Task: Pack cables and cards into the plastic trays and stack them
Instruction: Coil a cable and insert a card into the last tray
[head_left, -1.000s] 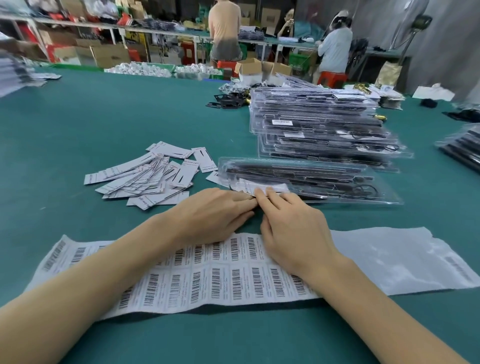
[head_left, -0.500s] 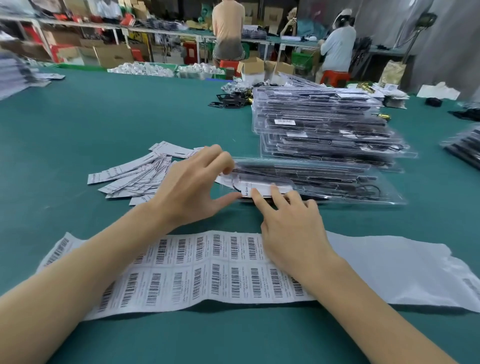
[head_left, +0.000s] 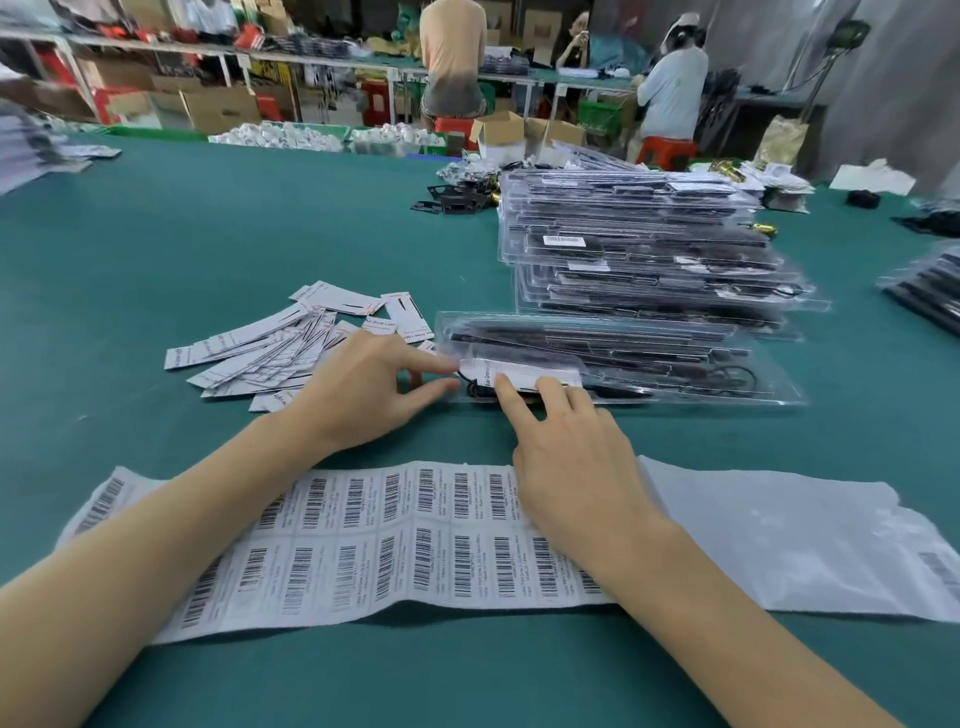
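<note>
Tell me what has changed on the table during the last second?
The left hand went out over the loose cards and came back to the end of the front tray, where the right hand keeps pressing the white card. The tray stack and barcode sheet stayed.

On a green table (head_left: 156, 249), a clear plastic tray (head_left: 675, 358) holding black cables lies in front of the person. A white card (head_left: 524, 371) sits at its near left end. The right hand (head_left: 566, 441) presses straight fingers on the card; the left hand (head_left: 363, 384) touches the card's left edge with fingertip and thumb. A tall tray stack (head_left: 639, 249) stands just behind, loose cards (head_left: 270, 348) lie left, and a barcode label sheet (head_left: 415, 535) lies nearest.
</note>
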